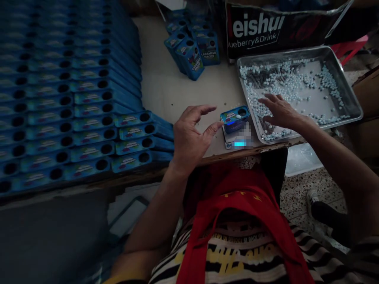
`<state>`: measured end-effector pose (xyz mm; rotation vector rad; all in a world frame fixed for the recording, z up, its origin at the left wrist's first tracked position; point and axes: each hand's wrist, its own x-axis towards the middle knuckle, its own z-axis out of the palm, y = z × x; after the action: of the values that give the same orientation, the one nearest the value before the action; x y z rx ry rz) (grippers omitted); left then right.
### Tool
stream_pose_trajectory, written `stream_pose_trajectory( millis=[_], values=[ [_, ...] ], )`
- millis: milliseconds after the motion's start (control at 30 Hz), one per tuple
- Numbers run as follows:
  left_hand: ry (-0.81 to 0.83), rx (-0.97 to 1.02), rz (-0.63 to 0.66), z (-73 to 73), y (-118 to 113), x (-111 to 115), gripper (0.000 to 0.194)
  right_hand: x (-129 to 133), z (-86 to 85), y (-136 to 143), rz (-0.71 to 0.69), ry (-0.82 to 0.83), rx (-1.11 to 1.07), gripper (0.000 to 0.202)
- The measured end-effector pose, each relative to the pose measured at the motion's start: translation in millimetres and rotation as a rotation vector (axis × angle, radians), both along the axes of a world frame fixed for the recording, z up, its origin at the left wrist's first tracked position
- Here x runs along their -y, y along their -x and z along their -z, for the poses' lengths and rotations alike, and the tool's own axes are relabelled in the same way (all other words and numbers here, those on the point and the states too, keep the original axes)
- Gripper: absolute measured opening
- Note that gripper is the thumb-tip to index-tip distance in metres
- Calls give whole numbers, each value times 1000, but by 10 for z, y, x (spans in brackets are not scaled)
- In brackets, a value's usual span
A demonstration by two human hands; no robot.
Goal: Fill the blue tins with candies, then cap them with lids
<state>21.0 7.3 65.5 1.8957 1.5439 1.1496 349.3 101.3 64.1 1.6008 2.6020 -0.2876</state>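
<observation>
A blue candy box [235, 118] with a round dark hole in its top stands on a small digital scale [227, 142] near the table's front edge. One pale candy [238, 116] lies on the box's top beside the hole. My left hand [194, 132] is open just left of the box, thumb and fingers apart, the thumb tip close to the box's side. Over the near left part of a metal tray [359, 110] is my right hand [280, 111], fingers spread above loose pale candies [296, 86]. Whether its fingertips touch the candies is hard to see.
Stacked rows of blue boxes [89, 118] fill the table's left side. Several more blue boxes [191, 57] stand at the back. Behind the tray is a black printed carton [266, 31]. A plastic lid or bin [303, 157] sits below the tray, near another person's shoe [312, 199].
</observation>
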Motion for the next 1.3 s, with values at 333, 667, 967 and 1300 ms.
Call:
stream_pose_trajectory(
  millis=[333,667,967,1300],
  values=[
    [-6,-57,67,-137,-155,-210,25,25,185,69,266,43,-187,18],
    [25,-93,174,-97,-246,-376,19,115,82,-172,688,381,-960,35],
    [51,-117,251,-109,-421,-684,4,273,-112,-51,239,109,-150,20],
    [-165,16,-21,-156,-181,-538,10,133,-43,391,211,113,177,38]
  ],
)
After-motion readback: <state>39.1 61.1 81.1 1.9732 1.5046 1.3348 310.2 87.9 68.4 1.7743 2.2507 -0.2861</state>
